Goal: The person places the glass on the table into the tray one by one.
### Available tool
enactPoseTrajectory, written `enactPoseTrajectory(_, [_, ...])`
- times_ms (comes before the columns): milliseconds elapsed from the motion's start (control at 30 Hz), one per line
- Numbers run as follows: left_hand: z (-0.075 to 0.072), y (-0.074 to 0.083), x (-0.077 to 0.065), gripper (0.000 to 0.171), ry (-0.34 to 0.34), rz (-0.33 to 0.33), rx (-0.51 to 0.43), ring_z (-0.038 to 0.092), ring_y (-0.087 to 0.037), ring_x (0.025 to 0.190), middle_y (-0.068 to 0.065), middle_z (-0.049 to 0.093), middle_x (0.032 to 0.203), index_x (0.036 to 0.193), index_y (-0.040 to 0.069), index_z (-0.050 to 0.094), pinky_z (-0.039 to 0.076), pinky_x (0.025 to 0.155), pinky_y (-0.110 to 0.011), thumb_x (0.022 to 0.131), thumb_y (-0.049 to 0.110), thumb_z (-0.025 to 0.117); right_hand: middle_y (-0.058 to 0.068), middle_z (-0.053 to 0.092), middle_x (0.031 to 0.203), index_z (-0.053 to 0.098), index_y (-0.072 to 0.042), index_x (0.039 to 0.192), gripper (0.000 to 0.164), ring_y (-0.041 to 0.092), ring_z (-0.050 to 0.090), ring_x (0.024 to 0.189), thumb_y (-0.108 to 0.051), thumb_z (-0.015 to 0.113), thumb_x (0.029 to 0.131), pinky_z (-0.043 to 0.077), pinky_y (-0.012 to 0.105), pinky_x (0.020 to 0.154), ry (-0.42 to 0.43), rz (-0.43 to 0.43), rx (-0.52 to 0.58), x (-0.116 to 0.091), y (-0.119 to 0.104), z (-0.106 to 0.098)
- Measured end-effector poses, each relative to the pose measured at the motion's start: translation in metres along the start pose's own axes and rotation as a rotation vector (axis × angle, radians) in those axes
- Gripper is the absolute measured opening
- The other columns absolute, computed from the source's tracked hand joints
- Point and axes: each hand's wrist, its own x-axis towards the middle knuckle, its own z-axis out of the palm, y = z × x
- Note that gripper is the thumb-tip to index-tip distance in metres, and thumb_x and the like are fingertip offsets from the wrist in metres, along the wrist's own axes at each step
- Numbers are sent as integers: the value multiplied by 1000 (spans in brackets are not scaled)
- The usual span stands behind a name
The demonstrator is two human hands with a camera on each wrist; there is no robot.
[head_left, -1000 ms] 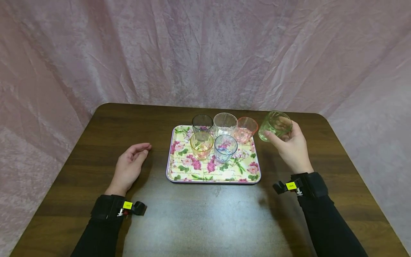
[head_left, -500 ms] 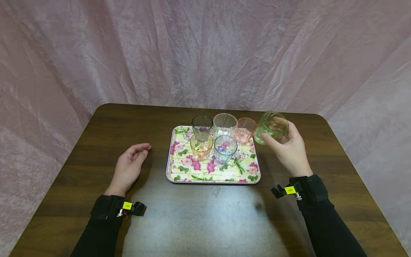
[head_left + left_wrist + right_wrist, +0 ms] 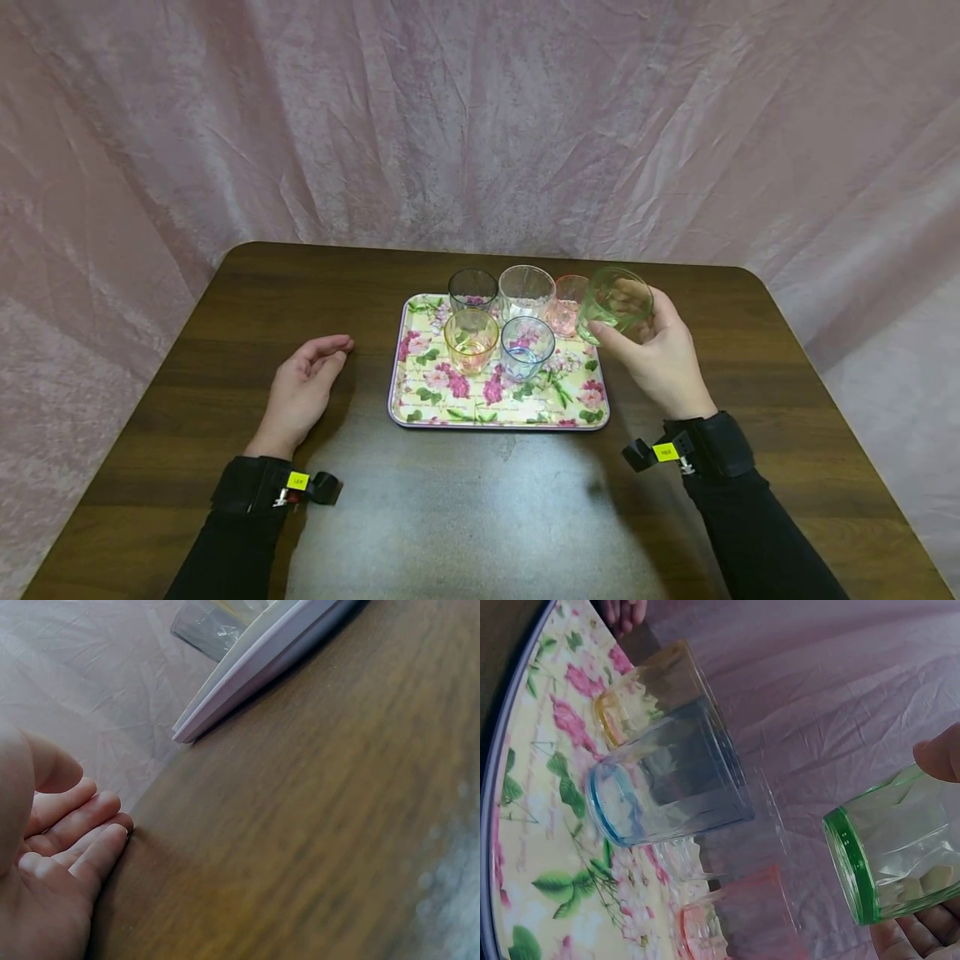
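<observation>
My right hand [image 3: 662, 362] grips a green glass [image 3: 617, 302] by its side, thumb in front and fingers behind, above the tray's right edge. In the right wrist view the green glass [image 3: 896, 851] hangs clear of the tray. On the floral tray [image 3: 427, 404] stand a dark glass [image 3: 472, 287], a clear glass [image 3: 527, 292], a pink glass [image 3: 564, 312], a yellow glass [image 3: 471, 342] and a blue glass [image 3: 527, 346]. The green glass partly hides the pink one. My left hand [image 3: 300, 392] rests on the table left of the tray, fingers loosely bent and holding nothing.
The brown wooden table [image 3: 360, 275] has rounded far corners and a glossy patch of light at the front. Behind it hangs a pink curtain [image 3: 465, 125]. The tray's raised rim [image 3: 247, 682] shows in the left wrist view.
My right hand has carried the green glass leftward and slightly nearer, from beside the tray to over its right edge. The left hand and the other glasses have stayed put.
</observation>
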Motion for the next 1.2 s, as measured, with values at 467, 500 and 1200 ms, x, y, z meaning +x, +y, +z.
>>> enactPoseTrajectory(467, [0, -2, 2, 43, -5, -3, 6, 57, -28, 149, -14, 65, 155, 152, 7, 60, 44, 102, -3, 118, 31, 53, 8, 51, 158, 47, -10, 160, 69, 6, 58, 129, -22, 80, 102, 50, 15, 102, -38, 42, 7, -5, 8, 9])
enactPoseTrajectory(500, [0, -2, 2, 43, -3, -1, 7, 57, -28, 149, -14, 65, 154, 152, 7, 60, 44, 102, -3, 118, 32, 53, 8, 50, 159, 46, -10, 160, 69, 6, 59, 129, -22, 81, 102, 50, 15, 101, -41, 46, 10, -5, 9, 10])
enactPoseTrajectory(1200, [-2, -2, 1, 42, -11, 20, -19, 57, -28, 148, -16, 65, 155, 153, 5, 59, 44, 101, -2, 118, 27, 53, 16, 44, 161, 41, -7, 162, 76, 33, 58, 142, -23, 82, 101, 52, 12, 98, -85, 143, 22, -14, 34, 20])
